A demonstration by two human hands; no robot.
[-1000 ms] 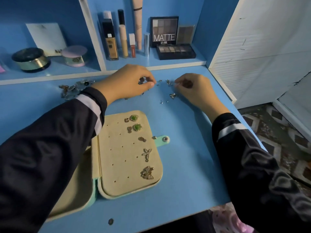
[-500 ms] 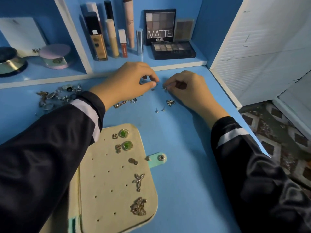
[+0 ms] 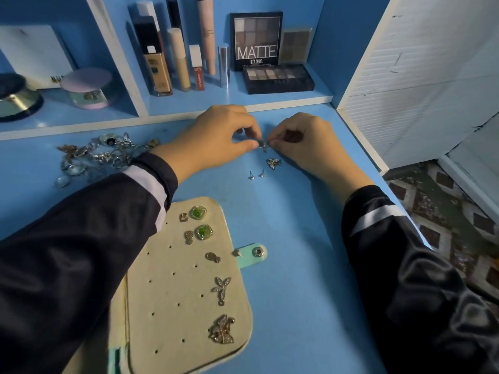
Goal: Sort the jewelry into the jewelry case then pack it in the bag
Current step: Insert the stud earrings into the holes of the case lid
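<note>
Jewelry case (image 3: pixel 172 292) lies open on the blue counter (image 3: pixel 297 238), near the person's body and under the left forearm, its beige pin panel facing up. Along the panel's right side sit two green square earrings (image 3: pixel 199 212), several small gold pieces and two larger leaf-shaped ones; a mint snap tab (image 3: pixel 256 255) sticks out from its right edge.

Further back, both hands meet over the counter. The left hand (image 3: pixel 216 139) has its thumb and forefinger curled together on a small silver earring (image 3: pixel 263 144), and the right hand (image 3: pixel 305 141) pinches the same piece from the other side with its curled fingertips (the piece is too small to make out its shape). Just below them lie a sparkly butterfly earring (image 3: pixel 273 163) and two little studs (image 3: pixel 251 175), apart from the case. A tangled pile of jewelry (image 3: pixel 100 155) rests at the left, beside the left sleeve.

On the shelf (image 3: pixel 270 99) behind stand cosmetic tubes, a foundation bottle (image 3: pixel 156 68) and a MATTE palette (image 3: pixel 256 40).
</note>
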